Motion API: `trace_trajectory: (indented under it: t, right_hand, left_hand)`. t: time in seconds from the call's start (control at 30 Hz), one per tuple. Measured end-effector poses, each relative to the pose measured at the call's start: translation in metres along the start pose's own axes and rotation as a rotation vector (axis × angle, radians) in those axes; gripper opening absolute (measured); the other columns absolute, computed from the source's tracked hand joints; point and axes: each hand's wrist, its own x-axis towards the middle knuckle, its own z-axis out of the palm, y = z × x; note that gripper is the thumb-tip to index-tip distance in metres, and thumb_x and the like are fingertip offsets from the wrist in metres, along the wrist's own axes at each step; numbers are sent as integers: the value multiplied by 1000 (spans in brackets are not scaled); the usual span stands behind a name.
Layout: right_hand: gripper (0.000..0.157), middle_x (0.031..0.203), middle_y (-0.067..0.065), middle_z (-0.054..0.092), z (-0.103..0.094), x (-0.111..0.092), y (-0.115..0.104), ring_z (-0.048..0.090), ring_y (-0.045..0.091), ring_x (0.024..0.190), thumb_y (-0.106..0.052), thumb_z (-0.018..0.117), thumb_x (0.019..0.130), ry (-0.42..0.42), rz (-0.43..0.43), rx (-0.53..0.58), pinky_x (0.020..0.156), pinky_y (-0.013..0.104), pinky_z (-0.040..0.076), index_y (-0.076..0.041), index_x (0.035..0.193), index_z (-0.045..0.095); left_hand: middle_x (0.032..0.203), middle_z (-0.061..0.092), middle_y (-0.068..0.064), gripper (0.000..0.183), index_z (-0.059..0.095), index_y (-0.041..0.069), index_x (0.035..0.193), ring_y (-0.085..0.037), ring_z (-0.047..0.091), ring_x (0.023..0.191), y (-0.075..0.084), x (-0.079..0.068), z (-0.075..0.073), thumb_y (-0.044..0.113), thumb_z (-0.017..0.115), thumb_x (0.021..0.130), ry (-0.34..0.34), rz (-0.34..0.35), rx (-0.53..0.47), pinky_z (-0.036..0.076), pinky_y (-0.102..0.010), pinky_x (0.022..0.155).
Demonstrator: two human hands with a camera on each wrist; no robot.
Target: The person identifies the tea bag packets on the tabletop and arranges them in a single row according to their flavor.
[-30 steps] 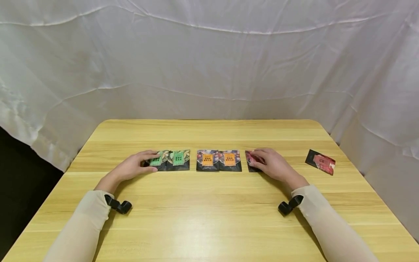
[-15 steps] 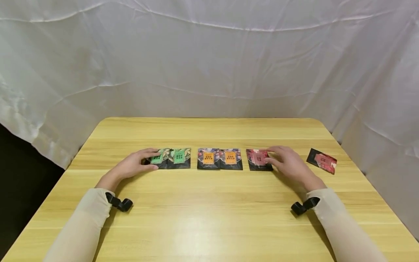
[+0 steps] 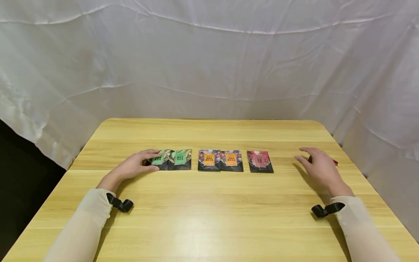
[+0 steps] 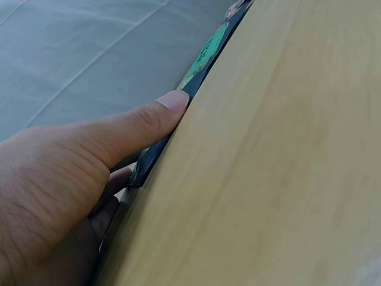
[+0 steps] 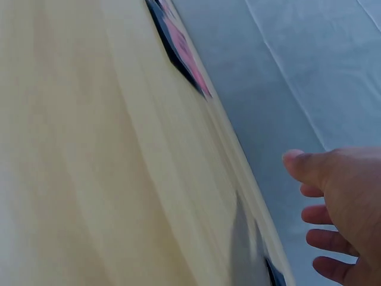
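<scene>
My left hand (image 3: 131, 167) rests on the leftmost green-and-black sachet (image 3: 158, 160), which it partly covers. In the left wrist view the thumb (image 4: 146, 122) lies along the sachet's near edge. A second green sachet (image 3: 181, 160) adjoins it. Further right lie two orange-labelled sachets (image 3: 209, 158) side by side, then one red-and-black sachet (image 3: 260, 161) by itself. My right hand (image 3: 322, 169) hovers over another red sachet (image 3: 335, 163), hiding most of it. Its fingers are spread and loosely bent, with nothing between them in the right wrist view.
The sachets lie flat in a row across a light wooden table (image 3: 209, 207). Pale cloth (image 3: 209, 62) hangs behind the table and at its sides. A small black camera is strapped at each wrist.
My right hand has let go of the red sachet beside the orange ones and moved right, over the far-right red sachet. The left hand has stayed in place.
</scene>
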Motion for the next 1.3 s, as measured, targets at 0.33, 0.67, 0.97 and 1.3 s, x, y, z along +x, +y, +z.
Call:
trace_trajectory:
  t: [0.33,0.67,0.97,1.3]
  right_hand:
    - [61,113,30,48,-14,-6,42,43,46,100,-45,49,88,40,80,-75,80,59,32,4,123,47]
    - [67,116,32,44,-13,-7,68,37,48,105,-48,52,85,30,83,-56,86,59,27,7,124,46]
    - [69,113,27,47,-7,-8,78,38,46,106,-51,53,83,9,98,-27,85,58,27,4,124,47]
    - [65,113,27,52,-11,-10,71,43,48,103,-52,51,84,-28,104,-83,83,60,30,2,119,53]
  left_hand:
    - [141,30,-7,59,45,20,133,-31,25,128,0,0,1,45,60,81,7,3,-8,26,-53,98]
    - [141,30,-5,58,44,23,133,-29,25,128,-1,0,2,46,60,81,6,-18,-15,25,-52,99]
    - [141,30,-5,60,44,23,133,-30,24,129,-1,1,1,48,58,81,2,-20,-4,24,-53,99]
    - [141,30,-7,61,44,22,133,-32,24,128,1,0,0,48,59,80,1,-12,0,23,-55,98]
